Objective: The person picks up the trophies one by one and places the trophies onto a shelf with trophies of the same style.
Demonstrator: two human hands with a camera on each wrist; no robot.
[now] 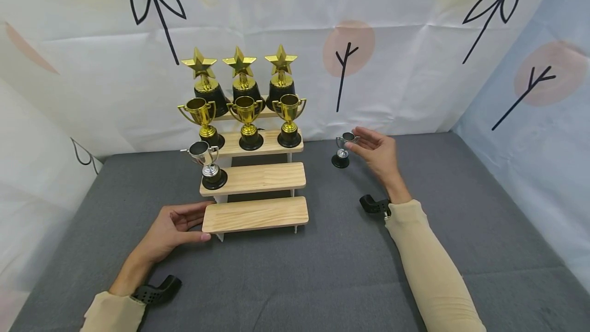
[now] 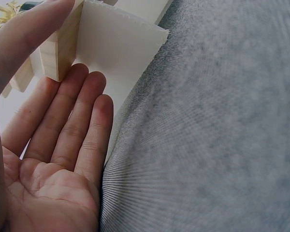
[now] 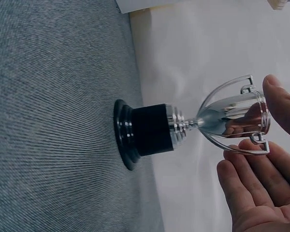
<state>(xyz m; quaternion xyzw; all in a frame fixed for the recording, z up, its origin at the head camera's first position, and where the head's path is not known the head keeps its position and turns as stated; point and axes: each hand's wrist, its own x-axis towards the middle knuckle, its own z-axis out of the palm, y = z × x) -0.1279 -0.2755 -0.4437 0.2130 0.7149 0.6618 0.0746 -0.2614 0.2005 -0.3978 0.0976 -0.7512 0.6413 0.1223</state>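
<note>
A small silver trophy cup [image 1: 342, 153] with a black base stands upright on the grey cloth, right of a stepped wooden display stand [image 1: 256, 214]. My right hand [image 1: 375, 153] is around its cup from the right, fingers loosely extended. In the right wrist view the thumb is beside the rim of the silver cup [image 3: 232, 116], and the fingertips are right at one handle. My left hand [image 1: 172, 227] rests against the stand's left end, its fingers straight along the side and its thumb by the lowest step [image 2: 55, 55].
Three gold star trophies [image 1: 239, 63] line the top step, with three gold cups [image 1: 249, 117] one step below. Another silver cup [image 1: 209, 163] stands at the left of the third step. A patterned white fabric backdrop [image 1: 286, 4] rises behind the grey cloth [image 1: 322, 275].
</note>
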